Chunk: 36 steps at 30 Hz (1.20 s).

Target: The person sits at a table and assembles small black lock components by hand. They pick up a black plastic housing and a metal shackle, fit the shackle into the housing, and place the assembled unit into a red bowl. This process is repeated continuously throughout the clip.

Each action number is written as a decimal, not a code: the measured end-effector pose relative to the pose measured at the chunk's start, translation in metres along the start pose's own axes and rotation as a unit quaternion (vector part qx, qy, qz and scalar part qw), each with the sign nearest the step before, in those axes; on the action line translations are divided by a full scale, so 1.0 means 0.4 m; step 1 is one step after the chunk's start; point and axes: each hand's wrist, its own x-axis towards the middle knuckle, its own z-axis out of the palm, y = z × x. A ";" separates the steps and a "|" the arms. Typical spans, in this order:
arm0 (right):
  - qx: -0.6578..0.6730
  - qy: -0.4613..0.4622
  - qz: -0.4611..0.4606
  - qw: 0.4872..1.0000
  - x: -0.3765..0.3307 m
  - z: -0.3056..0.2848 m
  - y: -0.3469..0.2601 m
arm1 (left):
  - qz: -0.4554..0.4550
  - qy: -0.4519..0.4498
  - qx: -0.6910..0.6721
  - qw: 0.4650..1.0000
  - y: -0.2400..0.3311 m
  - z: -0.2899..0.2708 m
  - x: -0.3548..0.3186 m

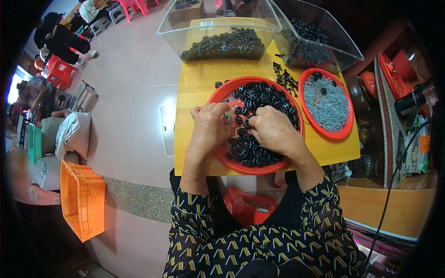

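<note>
Assembly step: left hand (208, 127) and right hand (273, 129), fingers pinched together on small black oval parts (259, 99) over the red tray (218, 95) at the tabletop's (194, 83) near edge; next, likely precise mating.

Small black oval rings (259, 99) — heaped loosely, filling a round red tray (218, 95), on yellow table

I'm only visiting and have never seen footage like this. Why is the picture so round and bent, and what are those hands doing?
No machine here: a person wears a wide-angle camera on the head, looking down, so edges curve. Both hands work over a big red tray of small black rings on a yellow table. The left hand and right hand pinch small parts; exactly what is too small to tell. Beside it sits a smaller red tray of grey pieces, with clear bins behind.
</note>
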 end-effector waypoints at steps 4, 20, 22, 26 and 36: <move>-0.021 0.007 0.010 1.000 0.003 0.008 -0.019 | -0.059 0.011 -0.140 0.988 -0.010 -0.014 0.008; 0.053 0.064 -0.021 0.996 0.008 0.001 -0.004 | -0.166 0.075 -0.503 0.845 0.014 -0.018 0.002; 0.103 0.107 -0.015 0.989 0.013 -0.004 -0.001 | -0.168 0.076 -0.530 0.827 0.015 -0.015 0.002; 0.191 0.162 0.028 0.968 0.027 -0.010 0.011 | -0.165 0.076 -0.566 0.804 0.021 -0.010 0.004; 0.565 0.087 0.100 0.814 0.038 -0.030 -0.061 | -0.132 0.093 -0.555 0.816 0.051 0.003 -0.002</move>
